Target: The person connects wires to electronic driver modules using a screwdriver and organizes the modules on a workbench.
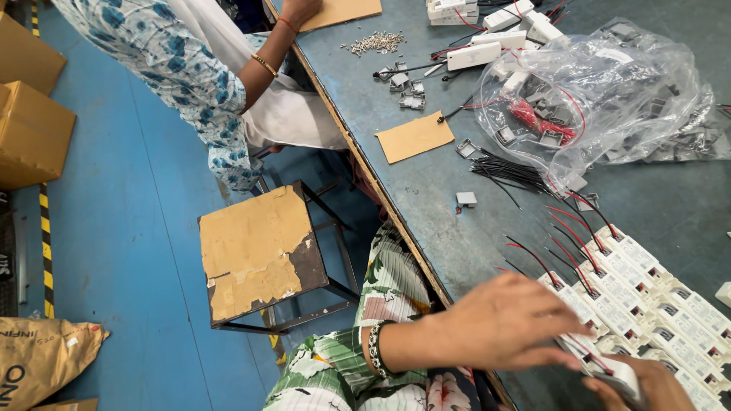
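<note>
White plastic module [613,371] sits pinched between my hands at five o'clock: my left hand [506,323] curls over its top, my right hand [647,388] grips it from below. Rows of matching white modules [655,304] with red and black wires lie just beside, on the grey-blue table [426,190]. At one o'clock rests a clear plastic bag [601,91].

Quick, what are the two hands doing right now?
Left hand: fingers curled onto a white module, gripping it.
Right hand: under the same module, mostly cut off; grip cannot be told.
</note>
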